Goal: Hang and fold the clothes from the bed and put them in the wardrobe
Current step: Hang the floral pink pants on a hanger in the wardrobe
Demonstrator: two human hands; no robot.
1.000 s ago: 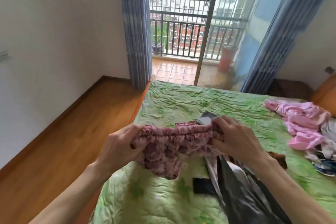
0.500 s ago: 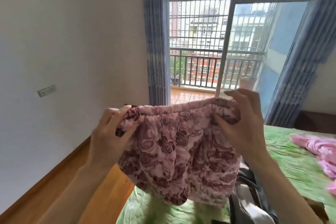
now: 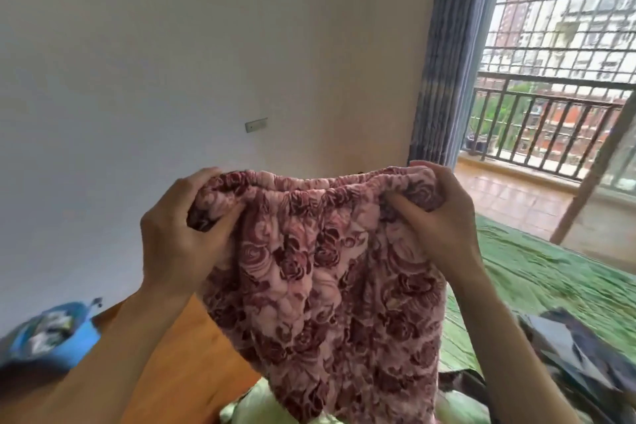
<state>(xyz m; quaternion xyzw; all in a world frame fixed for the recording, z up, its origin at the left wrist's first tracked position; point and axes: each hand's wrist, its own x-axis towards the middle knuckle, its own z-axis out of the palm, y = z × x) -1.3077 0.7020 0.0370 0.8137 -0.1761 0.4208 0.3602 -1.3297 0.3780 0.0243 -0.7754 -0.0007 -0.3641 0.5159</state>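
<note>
Two hands hold one garment [image 3: 330, 286] up at centre frame, pink with dark red rose print, gathered elastic waistband along its top edge. Left hand [image 3: 179, 234] grips the waistband's left end, fingers curled over the top, thumb pressed into bunched cloth. Right hand [image 3: 444, 217] grips the right end the same way, fingertips showing above the band. Waistband stretched roughly level between them; the rest hangs straight down, lower edge running out of the bottom of frame.

Bed [image 3: 537, 272] with crinkled green cover at lower right, below and behind the garment. Dark grey clothing [image 3: 578, 348] lies on it near the right edge, blurred. Wood floor [image 3: 179, 361] at lower left; blue container [image 3: 58, 337] at far left, contents unclear. White wall fills upper left, small plate [image 3: 256, 125] on it. Blue curtain [image 3: 444, 55] and balcony railing [image 3: 550, 127] at upper right.
</note>
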